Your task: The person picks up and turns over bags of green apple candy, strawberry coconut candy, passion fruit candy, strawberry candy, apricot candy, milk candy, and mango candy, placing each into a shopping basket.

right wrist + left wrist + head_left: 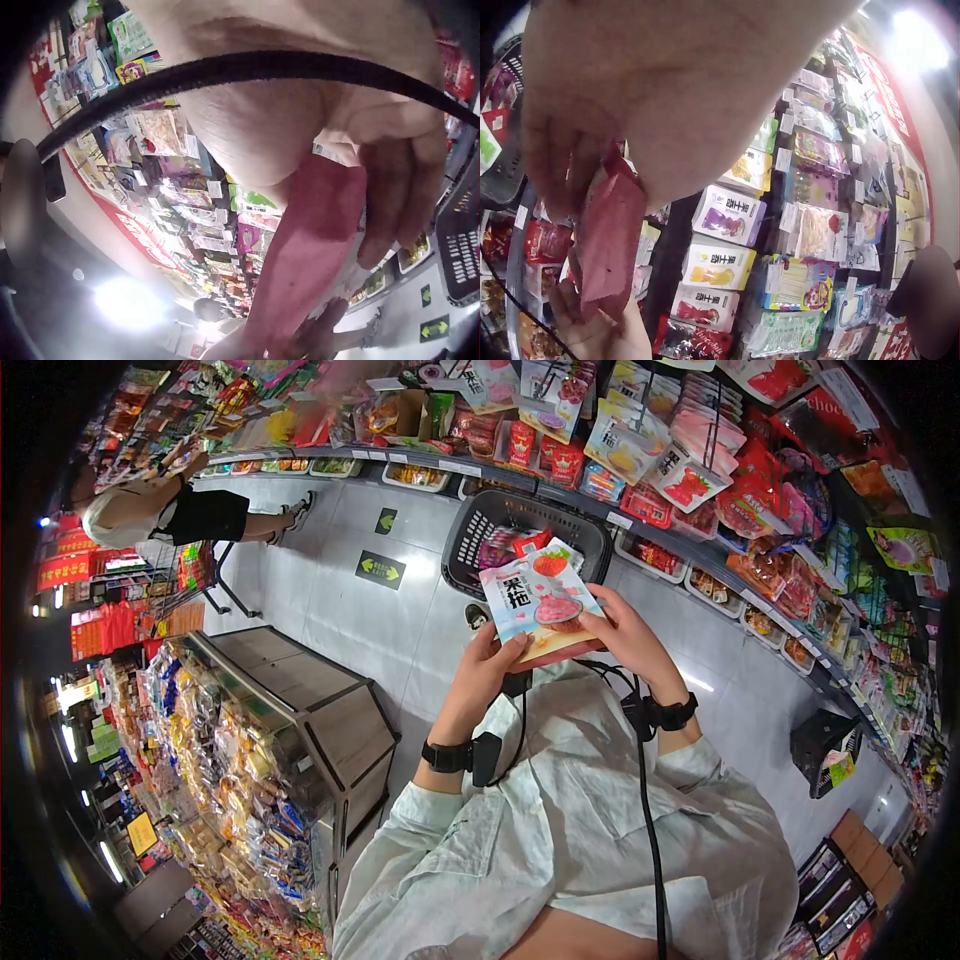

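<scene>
Both hands hold a snack pouch with a strawberry picture and dark lettering, its printed front tilted up toward the head camera. At its left side the left hand grips the lower corner, thumb over the front. The right hand pinches the opposite corner, thumb also on the front. Both wrist views show the pouch's pink bottom panel between the hands. Beyond the pouch is a dark grey shopping basket, with several colourful packets inside, partly hidden by the pouch.
Shelves of hanging snack bags curve along the front and right, with trays low beneath. A display bin heaped with wrapped snacks stands at left. Another person is by a cart at far left. A black cable hangs down the shirt.
</scene>
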{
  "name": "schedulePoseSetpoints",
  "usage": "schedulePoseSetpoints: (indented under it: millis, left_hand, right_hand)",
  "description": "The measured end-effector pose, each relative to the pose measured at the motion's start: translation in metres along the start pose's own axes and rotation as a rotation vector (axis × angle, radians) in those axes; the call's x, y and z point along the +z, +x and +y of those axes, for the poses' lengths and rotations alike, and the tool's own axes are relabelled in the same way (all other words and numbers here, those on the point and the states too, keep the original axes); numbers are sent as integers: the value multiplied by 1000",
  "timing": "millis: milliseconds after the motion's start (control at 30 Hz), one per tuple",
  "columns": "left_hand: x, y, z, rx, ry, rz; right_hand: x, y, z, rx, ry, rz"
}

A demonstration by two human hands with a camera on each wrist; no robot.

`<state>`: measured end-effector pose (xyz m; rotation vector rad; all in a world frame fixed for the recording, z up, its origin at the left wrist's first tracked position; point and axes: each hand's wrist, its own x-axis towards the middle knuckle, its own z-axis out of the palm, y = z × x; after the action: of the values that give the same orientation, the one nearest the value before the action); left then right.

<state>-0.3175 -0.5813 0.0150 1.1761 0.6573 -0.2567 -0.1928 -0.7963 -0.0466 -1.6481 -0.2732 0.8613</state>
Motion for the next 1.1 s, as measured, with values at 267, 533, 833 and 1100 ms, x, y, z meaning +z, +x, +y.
schedulePoseSetpoints:
  millis: [267,533,833,1100]
  left_hand:
    - [-67,45,60,-21,36,-141]
    - [-130,83,99,43,-53,-250]
    - [-119,112,94,-74,17,-530]
    - [-106,88,84,1,31,-616]
  right_hand:
    - [46,36,-45,-73,212,205]
    - [94,56,-90,-48,45,327]
    - [148,-1,-99,62,29,548]
    - [157,-57,-56,-61,-3,711]
